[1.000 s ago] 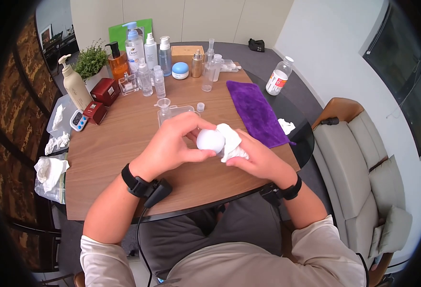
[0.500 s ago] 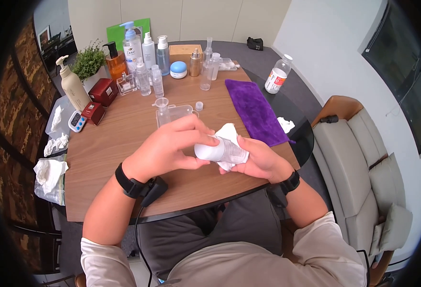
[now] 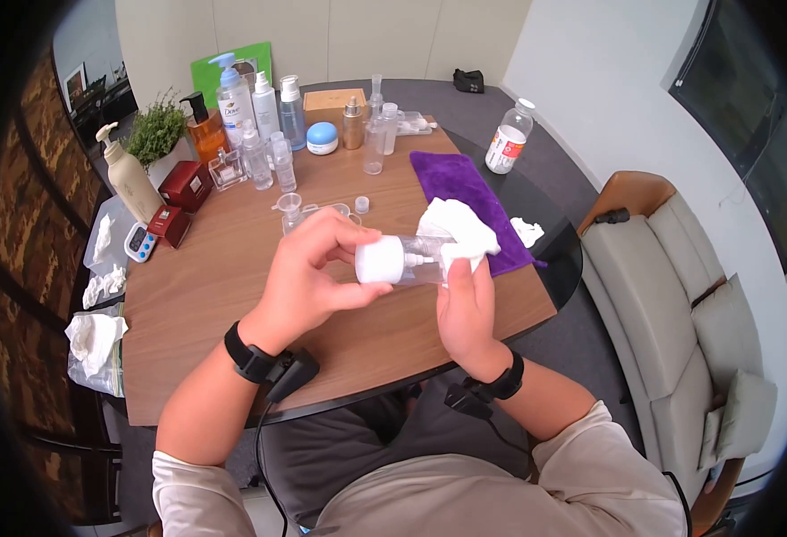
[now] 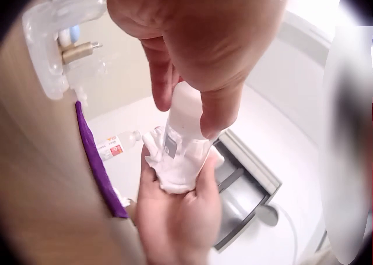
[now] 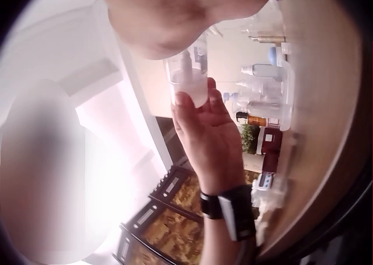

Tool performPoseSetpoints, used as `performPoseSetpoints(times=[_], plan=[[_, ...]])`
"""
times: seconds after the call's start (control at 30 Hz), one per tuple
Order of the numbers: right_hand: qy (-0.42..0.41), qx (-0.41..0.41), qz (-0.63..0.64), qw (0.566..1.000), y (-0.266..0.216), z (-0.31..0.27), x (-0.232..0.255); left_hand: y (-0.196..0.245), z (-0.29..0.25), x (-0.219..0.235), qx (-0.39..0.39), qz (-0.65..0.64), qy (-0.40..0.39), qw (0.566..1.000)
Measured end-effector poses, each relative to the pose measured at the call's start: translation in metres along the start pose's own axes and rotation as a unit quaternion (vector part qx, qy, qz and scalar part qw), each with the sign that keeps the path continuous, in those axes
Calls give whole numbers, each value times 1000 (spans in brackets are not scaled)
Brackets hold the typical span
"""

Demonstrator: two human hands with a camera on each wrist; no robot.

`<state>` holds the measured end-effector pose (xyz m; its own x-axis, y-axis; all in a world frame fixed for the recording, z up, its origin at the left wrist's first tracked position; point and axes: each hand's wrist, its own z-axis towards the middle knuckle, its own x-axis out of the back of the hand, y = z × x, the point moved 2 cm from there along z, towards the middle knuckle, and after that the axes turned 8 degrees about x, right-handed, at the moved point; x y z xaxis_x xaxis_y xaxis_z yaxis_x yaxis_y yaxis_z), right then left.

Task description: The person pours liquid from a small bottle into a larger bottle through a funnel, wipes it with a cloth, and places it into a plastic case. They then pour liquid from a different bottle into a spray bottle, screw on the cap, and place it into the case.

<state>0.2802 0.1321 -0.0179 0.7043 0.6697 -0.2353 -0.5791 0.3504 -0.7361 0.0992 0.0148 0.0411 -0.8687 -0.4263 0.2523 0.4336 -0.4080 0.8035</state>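
My left hand (image 3: 313, 268) pinches the white end of a clear bottle (image 3: 381, 260) between thumb and fingers, with the bottle lying sideways above the table. Through its see-through body a white pump tube shows. Around the far end my right hand (image 3: 467, 313) presses a crumpled white tissue (image 3: 459, 229), thumb toward me. In the left wrist view the tissue (image 4: 178, 177) wraps the lower part of the bottle, and a small grey label shows on its side. The right wrist view shows the left fingers round the white end of the bottle (image 5: 189, 85).
Beyond the hands are a small funnel (image 3: 289, 204) and a small clear cap (image 3: 362, 204). A purple cloth (image 3: 447, 170) lies at the right, partly behind the tissue. Several pump bottles, a blue-lidded jar (image 3: 323, 139) and red boxes (image 3: 186, 185) line the back and left.
The bottle has turned from facing me to lying sideways, showing its clear body. My right hand has turned more upright, and the tissue now spreads up past the bottle's far end.
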Motion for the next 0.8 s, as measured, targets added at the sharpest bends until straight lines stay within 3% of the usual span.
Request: performPoseSetpoints(times=[0.03, 0.13, 0.17, 0.2, 0.23, 0.27, 0.3, 0.37, 0.4, 0.47, 0.5, 0.53, 0.6, 0.67, 0.73, 0.8], plan=[[-26, 61, -49, 997, 0, -4, -1, -3, 0, -4, 60, -137, 2, 989], [-52, 131, -31, 989, 22, -14, 18, 0, 0, -11, 115, -234, -8, 965], [-10, 75, 104, 992, 9, -6, 3, 2, 1, -10, 115, -235, -10, 965], [46, -21, 90, 995, -9, -2, -8, 9, 3, -5, 9, -71, -6, 997], [59, -63, 149, 985, -12, 4, -14, 16, 3, -3, -99, 96, -2, 990], [72, -105, 207, 970, -12, 10, -17, 19, 2, -1, -99, 96, -3, 991], [73, -105, 207, 970, -19, 15, -19, 24, -1, -1, -147, 175, -26, 973], [78, -315, 251, 912, -24, 21, -17, 32, -8, 2, -201, 327, -92, 919], [79, -317, 251, 911, -22, 25, -8, 37, -8, 4, -199, 327, -93, 919], [-81, -461, 221, 855, -6, 29, 15, 42, -8, 2, -234, 404, -172, 867], [-152, -500, 220, 824, 5, 33, 29, 41, -8, 0, -234, 403, -172, 868], [-151, -500, 219, 824, 4, 42, 34, 41, -8, -2, -256, 402, -179, 861], [-247, -624, 121, 732, 1, 51, 42, 38, -9, -8, -280, 398, -186, 854], [-282, -635, 87, 714, -6, 57, 45, 38, -12, -14, -302, 418, -201, 833], [-309, -696, -11, 648, -10, 56, 48, 40, -16, -20, -314, 427, -202, 823], [-326, -684, -63, 650, -20, 61, 46, 38, -19, -27, -309, 411, -207, 832]])
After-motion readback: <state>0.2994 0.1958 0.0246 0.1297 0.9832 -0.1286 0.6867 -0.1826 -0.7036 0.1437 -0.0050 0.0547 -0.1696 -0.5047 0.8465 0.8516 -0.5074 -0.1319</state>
